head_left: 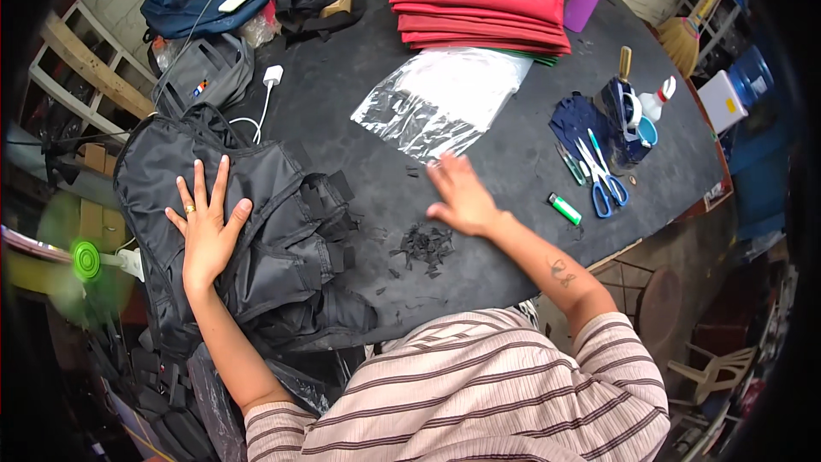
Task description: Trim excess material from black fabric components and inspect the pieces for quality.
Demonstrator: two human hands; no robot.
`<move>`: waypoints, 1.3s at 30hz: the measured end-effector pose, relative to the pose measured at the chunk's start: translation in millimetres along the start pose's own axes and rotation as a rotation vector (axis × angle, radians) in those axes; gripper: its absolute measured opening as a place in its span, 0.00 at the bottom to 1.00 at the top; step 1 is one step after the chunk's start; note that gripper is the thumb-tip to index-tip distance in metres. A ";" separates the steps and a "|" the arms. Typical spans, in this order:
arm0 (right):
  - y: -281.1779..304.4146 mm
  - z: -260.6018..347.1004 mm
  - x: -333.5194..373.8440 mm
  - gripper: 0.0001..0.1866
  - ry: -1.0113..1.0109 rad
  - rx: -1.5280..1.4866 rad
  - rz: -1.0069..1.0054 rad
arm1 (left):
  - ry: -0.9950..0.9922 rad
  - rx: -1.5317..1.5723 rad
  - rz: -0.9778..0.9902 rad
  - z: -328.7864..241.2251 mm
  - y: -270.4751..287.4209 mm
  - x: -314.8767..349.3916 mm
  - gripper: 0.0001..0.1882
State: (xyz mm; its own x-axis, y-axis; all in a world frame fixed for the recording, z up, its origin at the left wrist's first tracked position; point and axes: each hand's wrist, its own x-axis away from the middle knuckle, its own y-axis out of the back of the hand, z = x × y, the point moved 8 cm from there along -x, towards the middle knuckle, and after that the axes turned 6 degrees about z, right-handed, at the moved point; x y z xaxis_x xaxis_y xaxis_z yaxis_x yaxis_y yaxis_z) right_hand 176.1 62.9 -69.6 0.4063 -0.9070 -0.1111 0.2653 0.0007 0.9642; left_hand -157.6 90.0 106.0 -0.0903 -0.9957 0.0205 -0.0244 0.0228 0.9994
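My left hand (208, 235) lies flat with spread fingers on a pile of black fabric bags (278, 184) at the table's left; a gold ring is on one finger. Short straps and loose ends stick out along the pile's right side. My right hand (466, 197) is open, fingers stretched forward, near the lower edge of a clear plastic sheet or bag (466, 85). Whether its fingertips touch the plastic I cannot tell. Nearer to me, a small heap of black scraps (426, 244) sits on the dark tabletop (505, 261).
Scissors (601, 180), a green lighter (564, 209) and a tape dispenser (623, 115) are at the right. Red folded fabric (479, 13) and a purple bottle (585, 0) stand at the back. Behind the bags are a blue backpack (192, 0) and white charger (273, 75). A green fan (86, 260) spins at left.
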 end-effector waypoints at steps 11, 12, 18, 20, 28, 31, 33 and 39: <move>-6.3 90.1 21.8 0.34 0.653 -0.521 0.258 | 0.010 0.031 0.016 8.0 -6.7 -0.8 0.34; -4.6 92.6 34.1 0.36 0.627 -0.568 0.254 | 0.012 0.040 0.011 9.5 -6.4 -0.2 0.34; -6.1 141.9 22.0 0.39 0.253 -0.101 -0.039 | 0.017 0.013 0.006 3.5 -4.6 -0.9 0.34; -21.6 145.8 6.4 0.33 0.161 -0.010 -0.043 | 0.002 0.036 -0.001 3.1 -7.1 -3.3 0.34; -15.6 73.7 75.0 0.26 -0.218 0.016 -0.121 | 0.004 0.008 -0.028 7.8 -11.0 -3.6 0.33; 11.3 21.9 141.1 0.30 -0.490 0.076 -0.085 | -0.003 -0.063 -0.064 11.8 -12.0 -3.1 0.32; 24.0 -10.4 191.7 0.32 -0.675 0.187 -0.092 | -0.002 -0.080 -0.086 13.2 -12.4 -2.7 0.32; 37.9 -83.9 344.3 0.35 -1.353 0.312 -0.025 | 0.010 -0.055 -0.078 12.4 -8.5 -2.4 0.31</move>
State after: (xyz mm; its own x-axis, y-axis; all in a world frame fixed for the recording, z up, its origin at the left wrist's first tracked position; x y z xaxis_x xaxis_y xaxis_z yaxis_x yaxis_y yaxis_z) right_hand 399.4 -214.0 -91.5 -0.7971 -0.6037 0.0158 -0.0167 0.0481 0.9987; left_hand -169.5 93.3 97.1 -0.0800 -0.9951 -0.0574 0.0242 -0.0595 0.9979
